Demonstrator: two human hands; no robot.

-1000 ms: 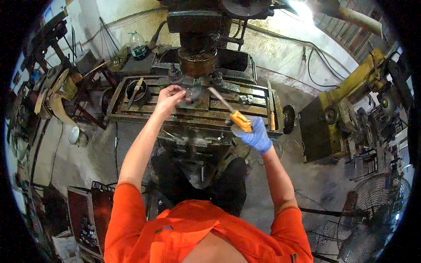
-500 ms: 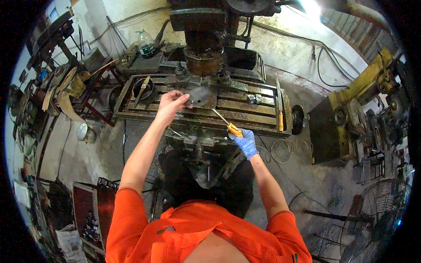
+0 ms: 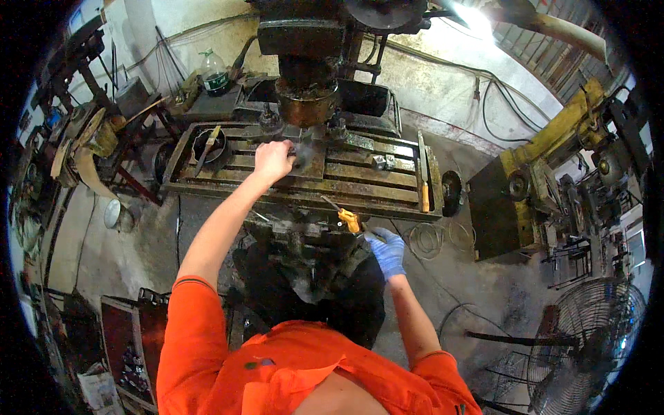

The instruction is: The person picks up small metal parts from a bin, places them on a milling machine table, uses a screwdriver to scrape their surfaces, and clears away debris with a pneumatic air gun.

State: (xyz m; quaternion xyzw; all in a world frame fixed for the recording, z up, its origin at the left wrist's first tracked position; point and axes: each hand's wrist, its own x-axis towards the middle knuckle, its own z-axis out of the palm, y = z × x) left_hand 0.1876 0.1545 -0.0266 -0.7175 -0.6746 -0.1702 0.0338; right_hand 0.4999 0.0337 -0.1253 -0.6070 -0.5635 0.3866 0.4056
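Observation:
My bare left hand (image 3: 274,162) is above the machine's slotted metal table (image 3: 366,188), its fingers closed on a small dark metal part (image 3: 293,159) that they mostly cover. A faint grey haze hangs just right of those fingers. Nearer my body, my right hand (image 3: 387,250) in a blue glove is wrapped round an air blow gun (image 3: 350,221). The gun's yellow body shows beyond the glove, and its thin nozzle points up and left toward the table. Above the far side of the table is the round, rusty machine head (image 3: 306,102).
A black bowl with a brush (image 3: 205,149) stands on the table's left end. Small metal blocks (image 3: 384,162) and a wooden-handled file (image 3: 424,178) lie at the right. A large bottle (image 3: 214,75) stands behind; a floor fan (image 3: 588,339) stands at lower right.
My left hand has turned so its back faces up, hiding more of the metal part. My right hand has drawn the blow gun nearer to my body. The whole view has shifted slightly.

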